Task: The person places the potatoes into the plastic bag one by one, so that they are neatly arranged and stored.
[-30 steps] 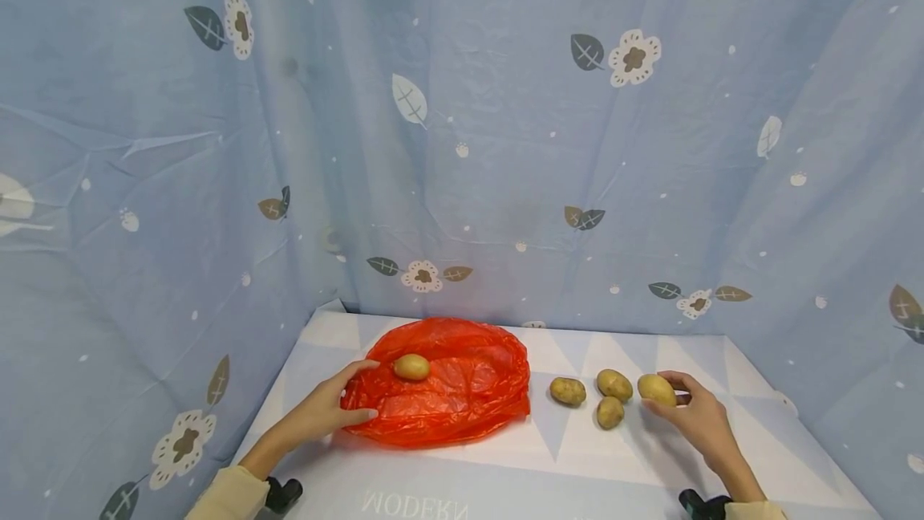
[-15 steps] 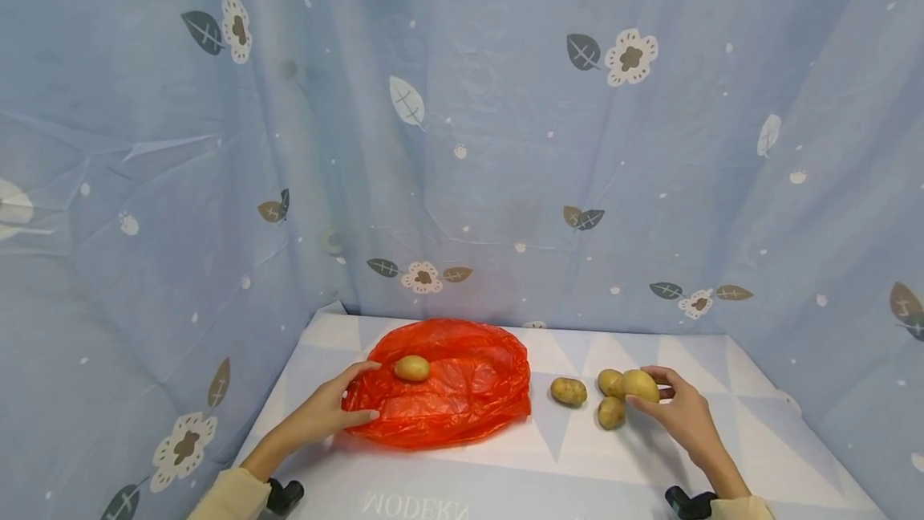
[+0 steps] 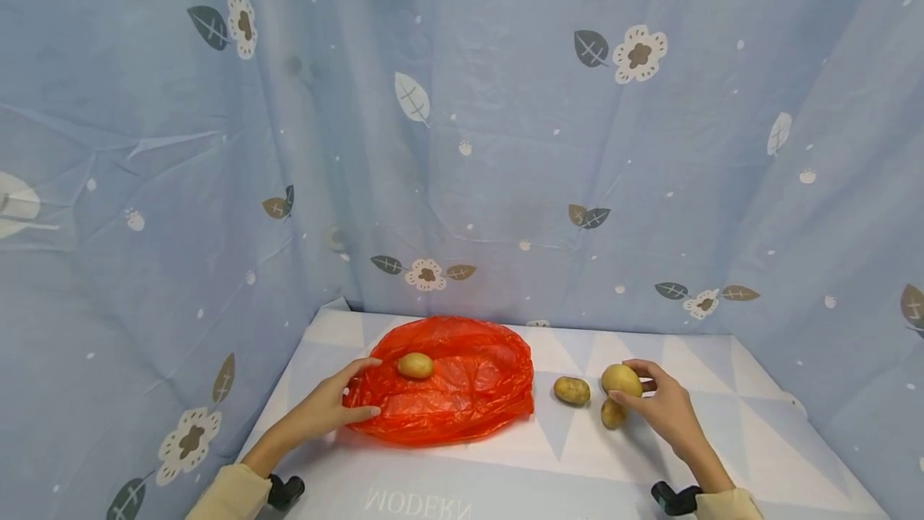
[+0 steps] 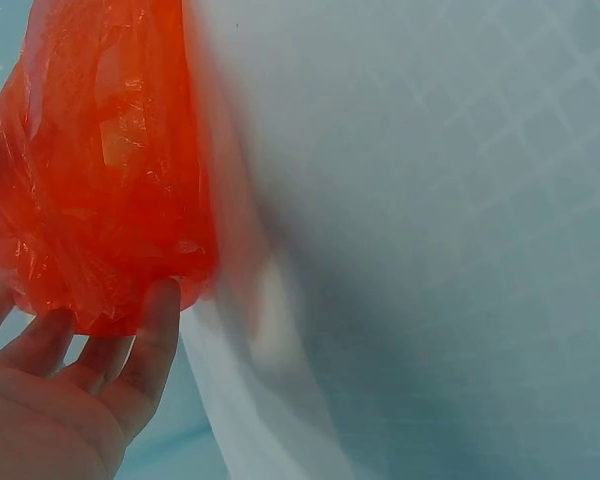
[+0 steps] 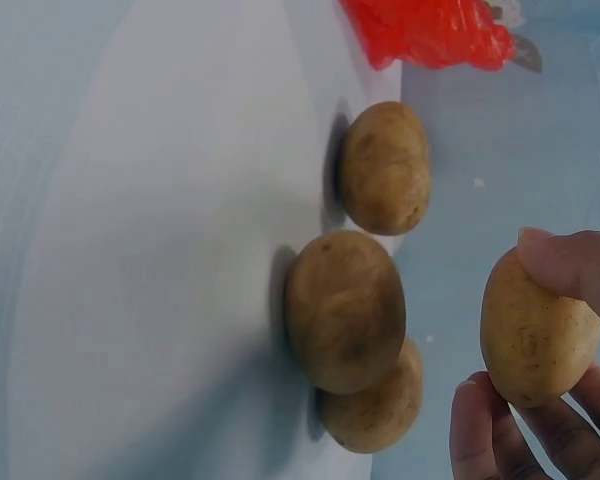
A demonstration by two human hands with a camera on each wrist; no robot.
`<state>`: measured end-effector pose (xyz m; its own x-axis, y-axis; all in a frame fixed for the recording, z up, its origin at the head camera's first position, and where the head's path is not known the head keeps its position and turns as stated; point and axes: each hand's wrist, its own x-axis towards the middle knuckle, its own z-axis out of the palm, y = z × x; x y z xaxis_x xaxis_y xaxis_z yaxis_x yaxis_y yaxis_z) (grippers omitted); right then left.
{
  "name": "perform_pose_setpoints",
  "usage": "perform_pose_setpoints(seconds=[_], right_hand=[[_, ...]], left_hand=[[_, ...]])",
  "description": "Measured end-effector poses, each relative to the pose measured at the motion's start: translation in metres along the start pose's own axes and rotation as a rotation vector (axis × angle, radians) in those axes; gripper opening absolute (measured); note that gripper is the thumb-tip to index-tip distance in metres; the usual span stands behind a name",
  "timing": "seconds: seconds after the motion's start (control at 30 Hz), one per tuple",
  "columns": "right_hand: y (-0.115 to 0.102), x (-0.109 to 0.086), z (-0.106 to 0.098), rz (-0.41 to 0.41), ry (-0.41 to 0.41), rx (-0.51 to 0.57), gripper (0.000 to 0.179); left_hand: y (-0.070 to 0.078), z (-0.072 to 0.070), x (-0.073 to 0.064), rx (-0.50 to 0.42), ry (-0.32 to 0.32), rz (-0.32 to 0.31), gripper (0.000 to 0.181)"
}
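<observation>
A red plastic bag (image 3: pixel 462 392), spread with its mouth up, has one potato (image 3: pixel 415 366) lying in it. My left hand (image 3: pixel 328 404) rests at the bag's left end, thumb and fingers spread wide and touching the plastic. In the left wrist view, its fingertips meet the bag's side. My right hand (image 3: pixel 667 408) pinches a yellow potato (image 5: pixel 535 325) between thumb and fingers, raised over the other potatoes. On the table lie a potato (image 3: pixel 572 391) nearer the bag and another potato (image 3: pixel 613 416) just below the held one. A third potato (image 5: pixel 375 400) is hidden behind the held one in the head view.
The table (image 3: pixel 520 464) has a pale cloth with triangles and printed lettering. Blue curtains (image 3: pixel 505 143) with flowers and leaves stand close behind it and along both sides. Each wrist wears a black camera mount (image 3: pixel 285 492).
My right hand has carried the held potato leftward, until it covers one of the potatoes on the table. My left hand and the bag stay in place.
</observation>
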<state>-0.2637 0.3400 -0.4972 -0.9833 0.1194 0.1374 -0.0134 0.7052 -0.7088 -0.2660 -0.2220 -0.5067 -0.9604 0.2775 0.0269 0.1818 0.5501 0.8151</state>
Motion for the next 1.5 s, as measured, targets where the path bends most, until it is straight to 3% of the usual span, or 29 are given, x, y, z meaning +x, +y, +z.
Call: perform_pose_setpoints(seconds=[0.43,0.67,0.93,1.27,1.5], right_hand=[[-0.018,0.002,0.013,-0.054,-0.005,0.064,0.069],[-0.027,0.005,0.021,-0.033,-0.046,0.104,0.069],[-0.035,0.009,0.029,-0.059,-0.034,0.058,0.066],[-0.048,0.012,0.041,-0.106,-0.047,0.083,0.065],[-0.064,0.014,0.047,-0.121,-0.053,0.048,0.064]], left_hand=[[-0.002,0.0,-0.002,-0.012,-0.019,0.021,0.073],[-0.002,0.0,-0.002,-0.016,-0.007,0.004,0.074],[-0.004,0.0,-0.002,0.011,-0.003,0.052,0.074],[-0.002,0.0,-0.004,-0.006,0.0,0.022,0.073],[-0.002,-0.001,-0.003,-0.005,-0.014,0.038,0.073]])
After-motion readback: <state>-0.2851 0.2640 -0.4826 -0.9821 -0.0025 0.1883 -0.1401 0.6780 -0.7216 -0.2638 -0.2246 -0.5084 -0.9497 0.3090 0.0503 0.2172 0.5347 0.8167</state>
